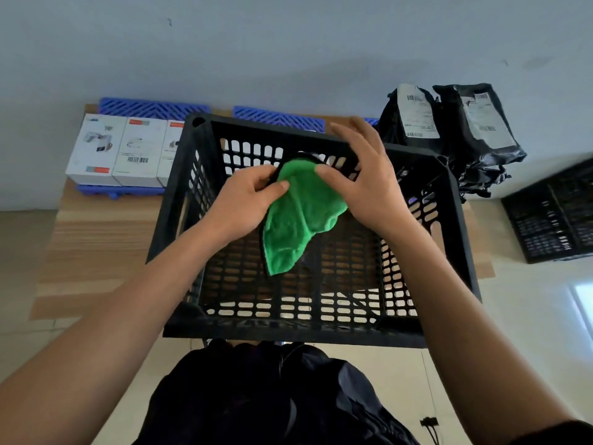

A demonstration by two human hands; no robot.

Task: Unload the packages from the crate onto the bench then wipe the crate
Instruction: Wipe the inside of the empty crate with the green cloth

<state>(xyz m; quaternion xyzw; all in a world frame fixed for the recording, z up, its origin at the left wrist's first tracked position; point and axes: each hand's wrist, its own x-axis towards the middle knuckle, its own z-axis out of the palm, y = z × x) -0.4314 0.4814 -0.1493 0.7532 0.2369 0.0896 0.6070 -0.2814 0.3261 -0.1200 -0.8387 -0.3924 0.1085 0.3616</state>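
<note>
A black slotted plastic crate [455,226] stands on the wooden bench [96,239] in front of me, with no packages inside. Above its middle hangs a green cloth [298,216]. My left hand [247,200] pinches the cloth's upper left edge between thumb and fingers. My right hand [362,175] holds the upper right edge with its thumb, fingers spread over the crate's far rim. White boxes [122,152] sit on the bench at the far left. Black mailer bags [449,123] with white labels are piled at the far right.
Blue slatted plastic panels [154,108] lie under and behind the white boxes against the wall. A second black crate [555,216] stands at the right on the floor. My dark trousers [272,396] show below the crate's near edge.
</note>
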